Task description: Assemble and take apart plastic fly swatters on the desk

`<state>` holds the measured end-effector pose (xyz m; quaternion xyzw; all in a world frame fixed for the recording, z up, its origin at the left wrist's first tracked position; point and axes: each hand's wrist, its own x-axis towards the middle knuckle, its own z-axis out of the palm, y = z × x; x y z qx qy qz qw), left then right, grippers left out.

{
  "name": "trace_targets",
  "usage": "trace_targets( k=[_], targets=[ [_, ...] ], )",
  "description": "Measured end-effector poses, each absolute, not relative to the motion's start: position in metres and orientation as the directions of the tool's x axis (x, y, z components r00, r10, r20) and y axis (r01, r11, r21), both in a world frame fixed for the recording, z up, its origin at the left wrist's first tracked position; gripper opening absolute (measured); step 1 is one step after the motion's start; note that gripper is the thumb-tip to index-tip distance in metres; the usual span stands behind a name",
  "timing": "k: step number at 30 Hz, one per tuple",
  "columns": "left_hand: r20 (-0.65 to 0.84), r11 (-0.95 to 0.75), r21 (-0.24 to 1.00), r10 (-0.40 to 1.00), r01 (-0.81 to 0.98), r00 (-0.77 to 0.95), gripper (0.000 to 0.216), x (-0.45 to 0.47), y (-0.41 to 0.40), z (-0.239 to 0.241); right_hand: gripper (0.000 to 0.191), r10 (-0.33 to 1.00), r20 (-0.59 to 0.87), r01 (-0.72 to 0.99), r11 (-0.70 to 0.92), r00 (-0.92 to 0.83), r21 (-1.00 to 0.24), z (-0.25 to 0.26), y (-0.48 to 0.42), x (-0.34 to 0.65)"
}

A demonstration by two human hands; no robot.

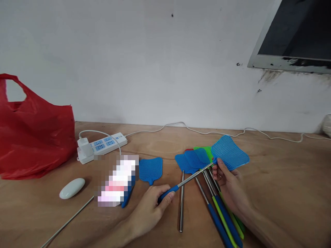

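My left hand (152, 208) is closed round the blue grip of a fly swatter (196, 174) with a metal rod. At the other end my right hand (230, 184) pinches the swatter just where the rod meets its blue mesh head. Below it on the table lies a pile of fly swatters (192, 162) with blue, green and red heads and blue and green handles (219, 217). A bare metal rod (181, 206) lies beside the pile. Left of that is a loose blue swatter head (150, 169), and farther left a blue grip (128, 193) partly behind a pixelated patch.
A red plastic bag (38, 137) stands at the left. Near it are a white power strip (103, 146) with a plugged-in adapter and a white oval object (72, 188). A white cable (165, 129) runs along the wall at the back of the wooden table (284, 179).
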<state>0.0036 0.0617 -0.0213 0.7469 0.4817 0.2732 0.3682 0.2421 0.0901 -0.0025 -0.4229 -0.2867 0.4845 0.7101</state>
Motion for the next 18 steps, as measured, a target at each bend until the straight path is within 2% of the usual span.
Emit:
trace_targets(
  k=[6,15,18],
  targets=[
    [0.077,-0.258,0.824,0.933,0.504,0.351,0.041,0.003,0.059,-0.028,0.038,0.981,-0.071,-0.368,0.0,0.179,-0.93,-0.001,0.078,0.227],
    [0.077,-0.272,0.81,0.927,0.519,0.366,0.045,0.003,0.059,-0.026,0.047,0.987,-0.062,-0.328,-0.01,0.149,-0.945,0.0,0.074,0.228],
    [0.076,-0.28,0.812,0.921,0.512,0.383,0.047,0.004,0.059,-0.025,0.045,0.99,-0.045,-0.333,0.001,0.131,-0.943,0.001,0.075,0.227]
  ],
)
